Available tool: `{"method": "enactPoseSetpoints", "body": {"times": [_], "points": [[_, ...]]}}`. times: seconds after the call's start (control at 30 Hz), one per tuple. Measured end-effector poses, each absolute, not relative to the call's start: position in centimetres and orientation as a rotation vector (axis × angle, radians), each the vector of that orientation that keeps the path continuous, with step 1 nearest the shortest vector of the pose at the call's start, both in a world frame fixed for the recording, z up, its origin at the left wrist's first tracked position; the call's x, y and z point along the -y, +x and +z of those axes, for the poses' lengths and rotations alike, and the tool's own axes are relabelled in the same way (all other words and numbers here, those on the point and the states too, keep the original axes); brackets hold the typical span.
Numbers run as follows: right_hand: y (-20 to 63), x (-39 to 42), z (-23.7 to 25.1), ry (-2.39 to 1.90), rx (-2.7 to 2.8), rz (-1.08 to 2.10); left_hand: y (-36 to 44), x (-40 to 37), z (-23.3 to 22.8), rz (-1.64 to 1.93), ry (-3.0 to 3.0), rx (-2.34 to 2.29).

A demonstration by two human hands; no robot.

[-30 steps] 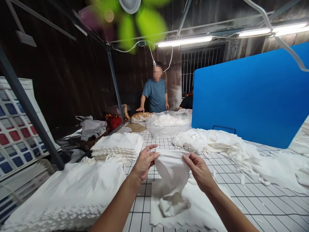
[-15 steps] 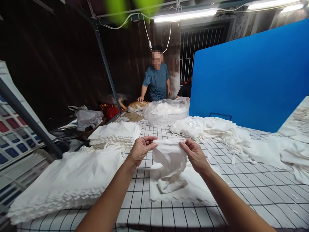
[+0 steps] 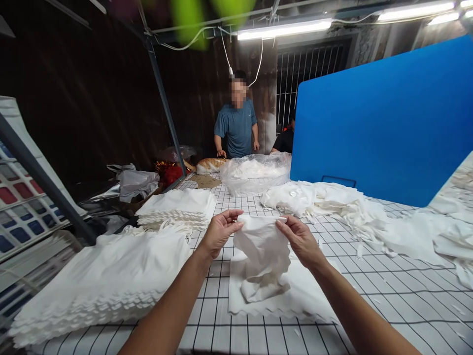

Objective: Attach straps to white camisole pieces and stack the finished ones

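Note:
My left hand [image 3: 221,231] pinches the upper left corner of a thin white piece of fabric [image 3: 260,244]. The upper right corner is pinched in my right hand [image 3: 298,240], so the top edge is stretched between them. The lower part of the piece hangs down and folds over on itself, above a flat white fabric stack [image 3: 281,301] with a wavy front edge. To the left of my left hand lie a large stack of white fabric pieces [image 3: 121,266] with scalloped edges and a smaller stack [image 3: 177,204] behind it.
A heap of loose white fabric [image 3: 369,209] runs along the right of the grid-patterned table [image 3: 391,301], before a blue board [image 3: 377,123]. Farther back are a clear plastic bag [image 3: 254,172] with white contents, a cat [image 3: 210,165] and a person [image 3: 236,128]. Plastic crates [image 3: 25,207] stand left.
Both my hands keep hold of the fabric, nearly in place; its hanging part has spread slightly. The person at the back has drawn a hand back a little, near the cat.

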State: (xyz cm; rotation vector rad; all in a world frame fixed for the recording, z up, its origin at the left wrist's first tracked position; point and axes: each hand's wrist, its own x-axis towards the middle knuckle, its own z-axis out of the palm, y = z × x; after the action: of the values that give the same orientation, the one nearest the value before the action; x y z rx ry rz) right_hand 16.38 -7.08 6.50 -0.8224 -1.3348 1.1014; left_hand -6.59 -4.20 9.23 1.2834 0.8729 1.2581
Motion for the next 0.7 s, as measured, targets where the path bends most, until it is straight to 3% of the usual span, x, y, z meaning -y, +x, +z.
{"method": "enactPoseSetpoints", "body": {"times": [0.3,0.5,0.7], "points": [[16.4,7.6,7.2,-0.823,1.583,1.089,-5.7,4.9,9.4,1.222,1.886,-0.983],[16.0,7.4,7.6,-0.823,1.525,1.124,-4.0,5.6,11.7,0.861,1.92,-0.776],[15.6,8.6,7.8,-0.813,1.575,1.231,-3.3,5.5,14.4,1.059,1.826,-0.732]]}}
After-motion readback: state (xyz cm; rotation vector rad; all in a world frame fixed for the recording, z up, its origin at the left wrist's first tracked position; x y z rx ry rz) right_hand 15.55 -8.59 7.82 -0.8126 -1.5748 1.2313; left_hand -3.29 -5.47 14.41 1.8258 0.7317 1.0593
